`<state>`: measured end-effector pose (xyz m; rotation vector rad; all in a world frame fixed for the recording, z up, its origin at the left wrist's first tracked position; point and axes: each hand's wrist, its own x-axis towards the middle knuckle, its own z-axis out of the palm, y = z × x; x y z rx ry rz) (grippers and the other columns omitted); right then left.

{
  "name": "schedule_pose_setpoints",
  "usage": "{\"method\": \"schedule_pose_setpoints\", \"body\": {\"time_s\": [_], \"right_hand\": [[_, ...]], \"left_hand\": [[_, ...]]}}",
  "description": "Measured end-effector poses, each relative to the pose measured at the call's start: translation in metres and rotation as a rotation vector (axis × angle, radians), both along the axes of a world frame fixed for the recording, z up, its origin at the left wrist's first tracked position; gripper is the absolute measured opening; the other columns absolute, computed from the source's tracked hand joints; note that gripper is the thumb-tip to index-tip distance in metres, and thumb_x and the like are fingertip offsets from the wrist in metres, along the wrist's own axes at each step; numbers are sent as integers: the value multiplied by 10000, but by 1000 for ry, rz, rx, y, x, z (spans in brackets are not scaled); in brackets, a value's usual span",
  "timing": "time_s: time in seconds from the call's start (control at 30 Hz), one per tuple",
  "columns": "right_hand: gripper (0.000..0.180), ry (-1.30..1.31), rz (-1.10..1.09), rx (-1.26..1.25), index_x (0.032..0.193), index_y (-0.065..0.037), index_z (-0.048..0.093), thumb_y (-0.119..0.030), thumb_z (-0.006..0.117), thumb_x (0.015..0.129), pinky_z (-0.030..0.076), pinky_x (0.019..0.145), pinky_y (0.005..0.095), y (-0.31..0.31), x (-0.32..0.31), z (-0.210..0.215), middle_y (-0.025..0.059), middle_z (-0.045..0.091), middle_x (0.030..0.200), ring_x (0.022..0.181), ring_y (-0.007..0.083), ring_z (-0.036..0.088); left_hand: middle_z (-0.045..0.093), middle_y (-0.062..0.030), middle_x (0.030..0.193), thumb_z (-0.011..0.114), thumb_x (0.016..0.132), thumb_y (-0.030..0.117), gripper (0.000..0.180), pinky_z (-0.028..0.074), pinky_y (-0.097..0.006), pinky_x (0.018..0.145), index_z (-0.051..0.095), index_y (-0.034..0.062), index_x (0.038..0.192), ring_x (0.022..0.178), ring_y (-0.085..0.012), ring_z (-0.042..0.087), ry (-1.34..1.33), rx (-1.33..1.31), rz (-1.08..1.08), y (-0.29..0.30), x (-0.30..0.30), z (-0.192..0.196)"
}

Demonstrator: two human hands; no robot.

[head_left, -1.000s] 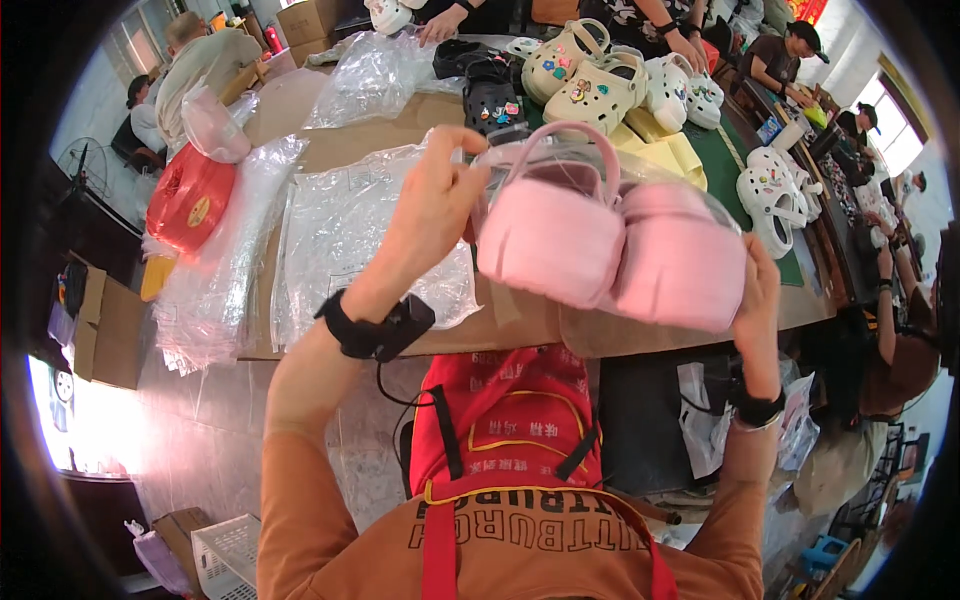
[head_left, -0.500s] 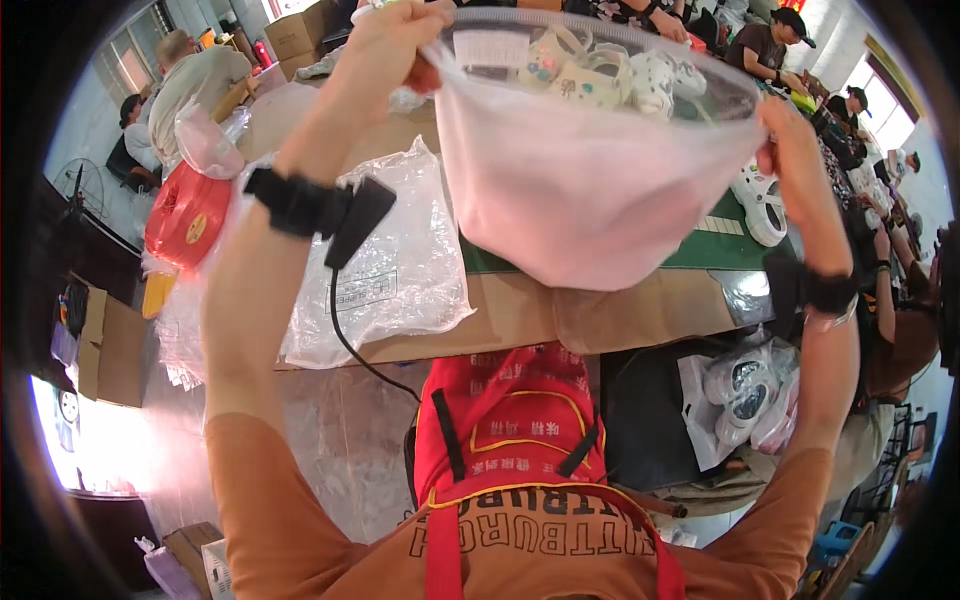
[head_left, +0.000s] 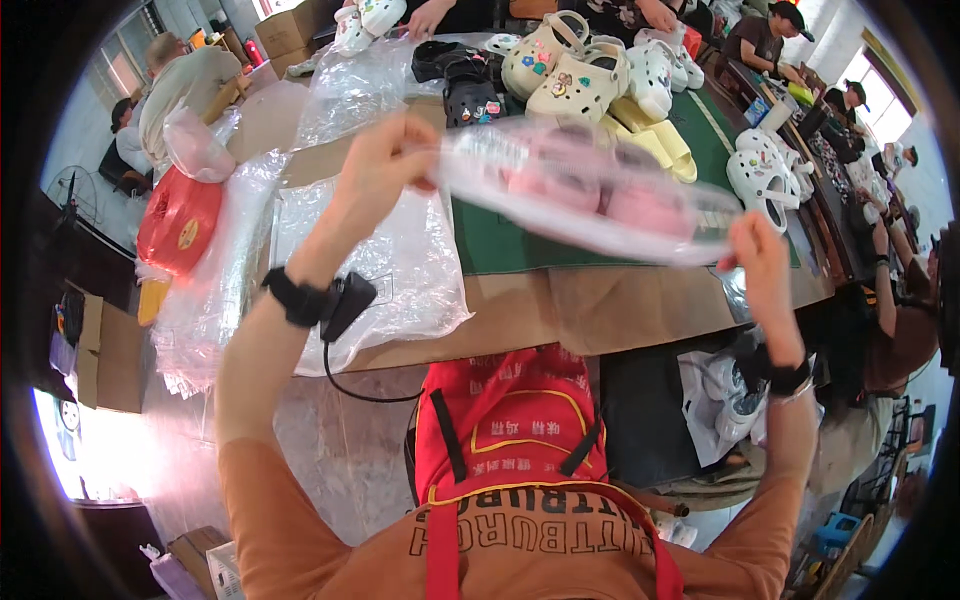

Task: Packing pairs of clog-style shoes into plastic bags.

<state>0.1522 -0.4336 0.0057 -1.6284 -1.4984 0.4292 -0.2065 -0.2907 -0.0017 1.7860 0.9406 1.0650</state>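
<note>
Between my hands a clear plastic bag (head_left: 480,165) is stretched over the table, smeared by motion. Inside it lies a pair of pink shoes (head_left: 645,208). The fingers of my left hand (head_left: 385,165) are closed on the bag's left end, and my right hand (head_left: 760,265) pinches its right end. Just beyond the bag are cream clogs (head_left: 575,90) with coloured charms, black clogs (head_left: 470,95) and yellow slides (head_left: 660,140). White clogs (head_left: 760,180) stand past my right hand. Flat clear bags (head_left: 400,290) lie below my left hand.
Cardboard and a green mat (head_left: 500,240) cover the table. At the left sit a red roll of twine (head_left: 180,215) and more plastic bags (head_left: 225,290). Bagged white shoes (head_left: 725,400) rest below the table's right side. Other people work at the far side and right.
The bag has swung from hanging upright with its mouth spread to a flatter, lower stretch, showing the pink shoes inside. Both hands have come down; my right hand has moved slightly left.
</note>
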Motion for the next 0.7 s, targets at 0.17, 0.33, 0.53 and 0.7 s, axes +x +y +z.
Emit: {"method": "schedule_pose_setpoints", "body": {"time_s": [0.17,0.33,0.53,0.7], "right_hand": [[138,192,154,-284,747,1,500,-87,479,851,413,509,209,-64,-18,-82,32,512,610,550,79,533],[73,-115,317,-280,737,7,515,-53,530,776,421,511,287,-98,-29,-124,121,516,644,546,229,544],[93,-215,378,-284,769,-10,539,-102,543,779,435,548,322,-102,-34,-132,137,536,709,593,265,550],[444,356,191,-656,1079,-59,494,-425,309,910,448,608,284,-92,-20,-132,66,573,824,704,158,567]], "left_hand": [[568,-63,706,519,736,-7,74,468,-239,567,532,-3,808,616,-114,564,279,-136,-101,-53,-24,-56],[554,-64,701,523,724,3,88,438,-284,571,541,12,810,626,-155,557,508,-83,-125,-80,-48,-75],[546,-101,801,529,727,40,142,435,-368,634,539,43,869,728,-286,550,814,100,-218,-86,-54,-93],[499,-151,1070,554,726,77,220,410,-390,800,530,75,945,978,-330,494,746,314,-200,-90,-45,-81]]}}
